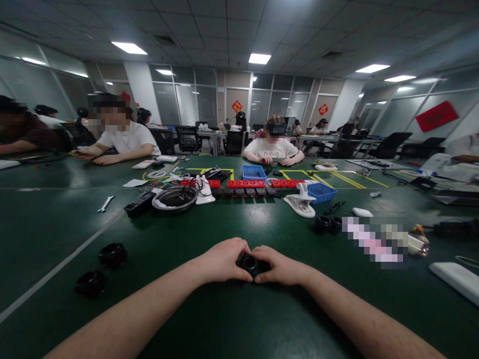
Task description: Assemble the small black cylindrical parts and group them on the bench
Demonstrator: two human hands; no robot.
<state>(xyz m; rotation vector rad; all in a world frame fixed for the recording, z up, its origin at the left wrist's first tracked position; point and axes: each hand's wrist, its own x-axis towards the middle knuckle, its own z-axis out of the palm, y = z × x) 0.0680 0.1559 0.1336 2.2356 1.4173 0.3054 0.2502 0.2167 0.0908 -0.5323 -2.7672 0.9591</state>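
Left hand [223,260] and right hand [280,266] pinch black ring [249,262], opening facing up

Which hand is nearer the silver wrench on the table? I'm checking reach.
Left. The left hand lies on the same side as the wrench, though well apart; the right hand is farther, across the small black ring both hands hold.

glossy black plastic ring [249,263], matt green tabletop [232,219].
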